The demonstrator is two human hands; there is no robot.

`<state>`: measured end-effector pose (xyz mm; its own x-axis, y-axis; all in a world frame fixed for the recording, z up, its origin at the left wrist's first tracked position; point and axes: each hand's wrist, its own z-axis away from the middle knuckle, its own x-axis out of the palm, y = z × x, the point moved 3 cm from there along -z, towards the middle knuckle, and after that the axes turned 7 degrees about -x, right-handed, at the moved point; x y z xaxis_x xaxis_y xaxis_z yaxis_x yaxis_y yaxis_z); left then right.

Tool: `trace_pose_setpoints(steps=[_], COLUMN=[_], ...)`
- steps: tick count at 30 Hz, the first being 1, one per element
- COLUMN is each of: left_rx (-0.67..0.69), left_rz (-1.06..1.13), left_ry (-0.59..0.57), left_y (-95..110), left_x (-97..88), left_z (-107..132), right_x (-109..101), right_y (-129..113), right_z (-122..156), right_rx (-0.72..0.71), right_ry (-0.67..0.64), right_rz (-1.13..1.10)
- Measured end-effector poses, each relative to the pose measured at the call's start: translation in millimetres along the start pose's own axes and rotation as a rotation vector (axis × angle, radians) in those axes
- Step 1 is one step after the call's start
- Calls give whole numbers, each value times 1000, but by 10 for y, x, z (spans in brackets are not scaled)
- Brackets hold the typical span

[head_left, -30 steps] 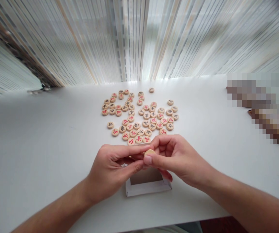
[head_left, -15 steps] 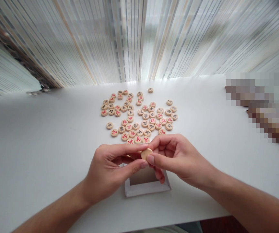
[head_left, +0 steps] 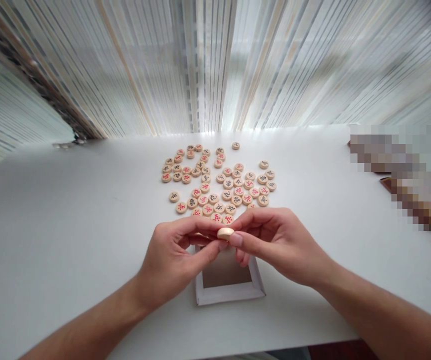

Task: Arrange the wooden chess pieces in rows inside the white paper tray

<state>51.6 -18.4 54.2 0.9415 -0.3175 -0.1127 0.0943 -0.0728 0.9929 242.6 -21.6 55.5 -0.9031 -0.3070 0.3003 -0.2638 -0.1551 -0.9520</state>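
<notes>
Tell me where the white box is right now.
In the head view, the white box lies low near centre on the table, partly hidden by the left hand and right hand.

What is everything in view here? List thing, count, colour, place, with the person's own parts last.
round wooden character discs: dozens, pale with red or black markings, spread mid-table; some partly hidden
round wooden disc: one, pale, held between both hands
open rectangular box: one, white with brown interior, below the hands
flat table: one, white, beneath everything
striped sheer curtain: count unclear, white, grey and tan, behind the table
pixelated items: apparently two, brownish, table's right side
left hand: one, bare, at the held disc
right hand: one, bare, opposite
</notes>
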Motion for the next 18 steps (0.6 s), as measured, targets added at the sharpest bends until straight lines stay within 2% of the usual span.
trace_pose_setpoints(steps=[2,6,8,11,15,18], left_rx=[125,475,547,502,346,318], left_rz=[-144,-377,-410,-383,-291,-273], left_ry=[42,97,88,104,121,110], left_y=[7,77,104,111,54,24], left_x=[-24,-44,-37,-37,-45,-41], left_z=[9,38,45,40,27,20], right_x=[-2,-16,-22,-22,-26,-59], right_y=[7,30,32,10,-49,-102], right_z=[8,16,20,34,49,50], right_rx=[-37,-117,-152,-223,-354,-429], right_ry=[10,11,2,-12,-30,-60], right_rz=[46,103,160,268,460,626])
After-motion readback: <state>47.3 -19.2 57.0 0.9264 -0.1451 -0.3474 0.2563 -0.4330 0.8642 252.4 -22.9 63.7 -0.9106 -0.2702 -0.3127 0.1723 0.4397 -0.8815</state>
